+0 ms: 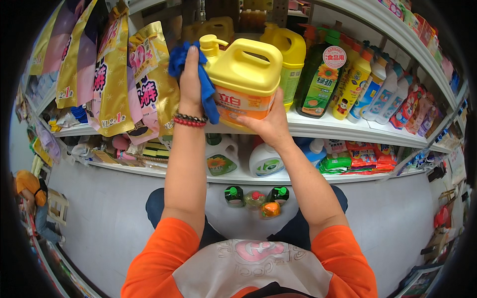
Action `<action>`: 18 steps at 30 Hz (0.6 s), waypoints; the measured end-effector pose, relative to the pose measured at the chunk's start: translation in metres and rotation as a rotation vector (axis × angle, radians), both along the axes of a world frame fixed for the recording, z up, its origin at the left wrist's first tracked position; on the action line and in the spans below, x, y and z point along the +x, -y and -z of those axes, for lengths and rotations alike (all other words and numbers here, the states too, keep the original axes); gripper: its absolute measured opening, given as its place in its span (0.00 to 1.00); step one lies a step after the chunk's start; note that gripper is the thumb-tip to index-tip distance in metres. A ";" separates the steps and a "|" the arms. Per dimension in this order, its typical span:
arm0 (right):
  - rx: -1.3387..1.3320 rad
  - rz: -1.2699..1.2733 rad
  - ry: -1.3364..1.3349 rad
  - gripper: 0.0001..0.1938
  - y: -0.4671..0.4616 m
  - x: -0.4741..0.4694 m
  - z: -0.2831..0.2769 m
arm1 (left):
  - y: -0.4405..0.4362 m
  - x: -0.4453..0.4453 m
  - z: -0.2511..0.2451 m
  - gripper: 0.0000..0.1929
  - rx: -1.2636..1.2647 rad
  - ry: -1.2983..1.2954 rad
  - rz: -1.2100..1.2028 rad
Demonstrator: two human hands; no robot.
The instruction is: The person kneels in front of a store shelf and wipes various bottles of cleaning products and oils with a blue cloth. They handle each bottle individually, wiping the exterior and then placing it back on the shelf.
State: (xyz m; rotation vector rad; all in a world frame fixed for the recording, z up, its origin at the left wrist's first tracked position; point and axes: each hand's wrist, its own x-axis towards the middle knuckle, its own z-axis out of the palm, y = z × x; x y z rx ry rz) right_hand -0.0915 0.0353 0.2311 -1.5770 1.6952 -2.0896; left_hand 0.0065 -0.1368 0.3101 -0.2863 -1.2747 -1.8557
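Observation:
A large yellow jug of dish soap (244, 74) with a pump top and an orange label is held up in front of the shelf. Against its pump end, my left hand (191, 82) presses a crumpled blue cloth (209, 93). My right hand (270, 121) grips the jug's lower right side, thumb across the label. Beaded bracelets circle my left wrist. Just behind the jug stands another yellow jug (292, 52), with a dark green pump bottle (322, 78) to its right.
Gold packages (111, 85) hang at the left. Cleaner bottles (354, 87) line the white shelf (335, 128) at right. Large detergent bottles (221, 156) stand on the lower shelf. Several small bottles (255, 199) stand on the floor between my knees. Another person (29, 186) bends at the far left.

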 end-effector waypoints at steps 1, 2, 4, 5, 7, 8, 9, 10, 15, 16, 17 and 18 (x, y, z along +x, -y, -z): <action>-0.023 -0.027 0.010 0.51 0.000 0.000 0.000 | -0.001 -0.003 0.012 0.28 0.095 0.016 -0.033; -0.008 -0.025 0.019 0.51 0.001 0.001 -0.001 | -0.004 -0.006 0.025 0.28 0.152 -0.008 -0.032; -0.009 -0.031 0.030 0.52 0.001 0.001 -0.005 | -0.010 -0.010 0.051 0.30 0.173 -0.013 -0.124; -0.022 -0.031 0.004 0.52 0.001 0.002 -0.007 | -0.012 -0.011 0.062 0.31 0.197 0.044 -0.186; -0.014 -0.042 0.002 0.53 -0.001 0.002 -0.012 | -0.017 -0.009 0.083 0.30 0.189 0.121 -0.305; 0.039 0.118 -0.146 0.53 -0.005 0.003 -0.014 | -0.020 -0.005 0.094 0.31 0.185 0.254 -0.394; 0.102 0.273 -0.282 0.53 -0.008 0.004 -0.015 | -0.024 0.000 0.105 0.29 -0.007 0.475 -0.668; 0.104 0.444 -0.447 0.54 -0.011 0.006 -0.015 | -0.023 0.006 0.111 0.27 -0.211 0.340 -0.691; 0.218 0.530 -0.341 0.57 -0.010 0.025 -0.007 | -0.020 0.017 0.123 0.21 -0.410 0.156 -0.717; 0.204 0.532 -0.362 0.58 -0.007 0.028 -0.007 | -0.019 0.018 0.123 0.21 -0.409 0.143 -0.748; 0.215 0.529 -0.361 0.58 -0.003 0.030 -0.007 | -0.018 0.019 0.123 0.21 -0.414 0.139 -0.778; 0.222 0.521 -0.361 0.59 0.002 0.031 -0.008 | -0.017 0.020 0.122 0.20 -0.401 0.204 -0.806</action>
